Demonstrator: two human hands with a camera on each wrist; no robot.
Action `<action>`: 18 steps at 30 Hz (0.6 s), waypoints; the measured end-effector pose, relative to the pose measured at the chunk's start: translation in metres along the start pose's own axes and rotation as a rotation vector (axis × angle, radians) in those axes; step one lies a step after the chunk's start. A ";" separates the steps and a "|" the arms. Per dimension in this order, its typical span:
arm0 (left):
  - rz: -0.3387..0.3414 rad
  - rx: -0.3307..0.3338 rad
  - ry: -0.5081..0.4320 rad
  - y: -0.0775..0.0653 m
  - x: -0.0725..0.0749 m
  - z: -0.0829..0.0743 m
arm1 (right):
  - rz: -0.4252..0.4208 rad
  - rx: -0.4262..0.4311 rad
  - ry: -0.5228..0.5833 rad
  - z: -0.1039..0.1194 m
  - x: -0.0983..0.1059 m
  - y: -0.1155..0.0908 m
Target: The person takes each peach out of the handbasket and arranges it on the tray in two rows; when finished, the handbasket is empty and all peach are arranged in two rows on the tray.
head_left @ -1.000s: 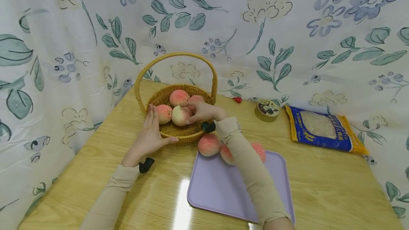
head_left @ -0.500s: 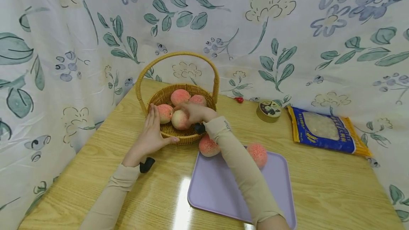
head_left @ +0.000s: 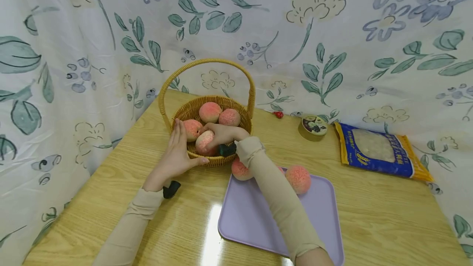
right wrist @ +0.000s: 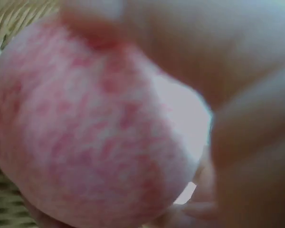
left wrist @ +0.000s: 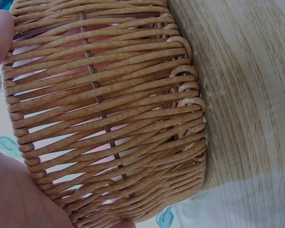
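A woven wicker basket with a tall arched handle stands at the back left of the table. Inside it, my right hand grips a pale pink-speckled peach near the front wall; this peach fills much of the right wrist view. Three other peaches lie around it: one at left, one at the back and one at right. My left hand rests against the basket's left front rim, fingers straight and thumb spread along the front. The left wrist view shows the basket's slatted side close up.
A lilac tray lies at front right, partly under my right forearm. Peaches sit along its far edge, one at left and one at right. Behind are a small red item, a round tin and a blue-yellow packet.
My right hand has shifted the held peach slightly toward the basket's front left and turned it, so more of its pink side shows. The left hand has stayed at the rim.
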State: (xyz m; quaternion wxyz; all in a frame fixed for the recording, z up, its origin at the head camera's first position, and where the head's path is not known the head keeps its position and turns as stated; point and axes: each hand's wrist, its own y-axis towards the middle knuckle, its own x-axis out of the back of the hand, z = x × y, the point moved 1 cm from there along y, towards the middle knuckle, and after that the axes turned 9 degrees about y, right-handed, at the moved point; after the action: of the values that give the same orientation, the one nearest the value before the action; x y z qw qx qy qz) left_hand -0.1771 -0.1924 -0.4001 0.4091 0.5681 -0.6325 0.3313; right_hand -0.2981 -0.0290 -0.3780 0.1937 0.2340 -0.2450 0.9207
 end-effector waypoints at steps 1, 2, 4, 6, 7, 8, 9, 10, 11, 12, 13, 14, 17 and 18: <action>0.003 -0.001 -0.002 0.000 -0.001 -0.001 | -0.009 0.004 0.012 -0.002 0.001 -0.002; 0.007 -0.001 -0.003 0.000 -0.001 -0.001 | -0.019 0.014 0.019 -0.003 0.002 -0.005; 0.012 -0.001 -0.005 0.000 -0.002 -0.001 | -0.045 0.041 0.041 -0.006 0.006 -0.011; 0.014 0.000 -0.005 0.000 -0.003 -0.002 | -0.081 0.060 0.056 -0.008 0.011 -0.019; 0.014 0.002 -0.006 0.000 -0.003 -0.002 | -0.104 0.056 0.058 -0.009 0.014 -0.024; 0.014 0.002 -0.007 0.000 -0.003 -0.001 | -0.125 0.065 0.066 -0.011 0.017 -0.028; 0.015 0.003 -0.009 0.000 -0.002 -0.001 | -0.145 0.063 0.074 -0.012 0.020 -0.033; 0.015 0.001 -0.013 0.000 -0.002 -0.001 | -0.161 0.058 0.084 -0.013 0.023 -0.038; 0.016 0.003 -0.012 0.000 -0.002 -0.001 | -0.175 0.053 0.106 -0.015 0.026 -0.044; 0.017 0.004 -0.014 -0.001 -0.002 0.000 | -0.182 0.045 0.148 -0.016 0.028 -0.050; 0.017 0.006 -0.016 -0.001 -0.001 0.000 | -0.191 0.034 0.185 -0.017 0.031 -0.056; 0.017 0.007 -0.014 -0.001 -0.001 0.000 | -0.202 0.038 0.214 -0.019 0.034 -0.062; 0.021 0.011 -0.013 -0.001 -0.001 0.000 | -0.246 0.021 0.285 -0.024 0.042 -0.083; 0.021 0.012 -0.014 -0.001 0.000 0.000 | -0.256 0.027 0.309 -0.026 0.044 -0.090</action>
State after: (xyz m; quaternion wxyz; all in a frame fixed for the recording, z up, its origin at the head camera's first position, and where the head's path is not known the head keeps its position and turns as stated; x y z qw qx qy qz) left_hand -0.1766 -0.1926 -0.4006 0.3978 0.5661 -0.6395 0.3352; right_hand -0.3008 0.0682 -0.3424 0.3414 0.1218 -0.1684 0.9167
